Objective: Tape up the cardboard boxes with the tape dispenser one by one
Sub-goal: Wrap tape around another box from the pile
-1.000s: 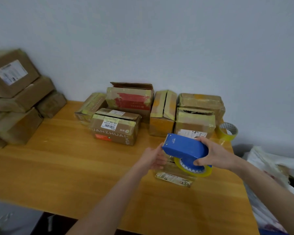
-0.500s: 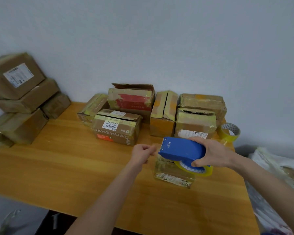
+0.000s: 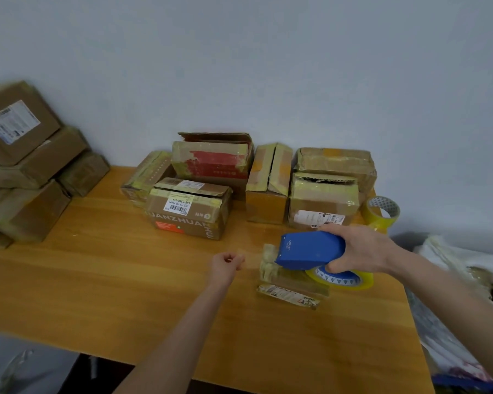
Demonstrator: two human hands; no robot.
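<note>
My right hand (image 3: 365, 248) grips a blue tape dispenser (image 3: 310, 248) with a yellowish tape roll (image 3: 353, 280) in it. The dispenser is held over a small, tape-covered cardboard box (image 3: 288, 282) on the wooden table (image 3: 125, 280). My left hand (image 3: 227, 263) is to the left of the dispenser with its fingers curled. It pinches the end of a faint clear tape strip (image 3: 252, 258) that runs back to the dispenser's front.
Several taped cardboard boxes (image 3: 188, 211) stand in a row along the wall behind. More boxes (image 3: 26, 172) are stacked at the left. A spare tape roll (image 3: 382, 213) sits at the back right. White bags (image 3: 453, 268) lie beyond the table's right edge.
My left hand has moved left, away from the dispenser's front, drawing the tape out. The dispenser has tilted a little and stays over the small box.
</note>
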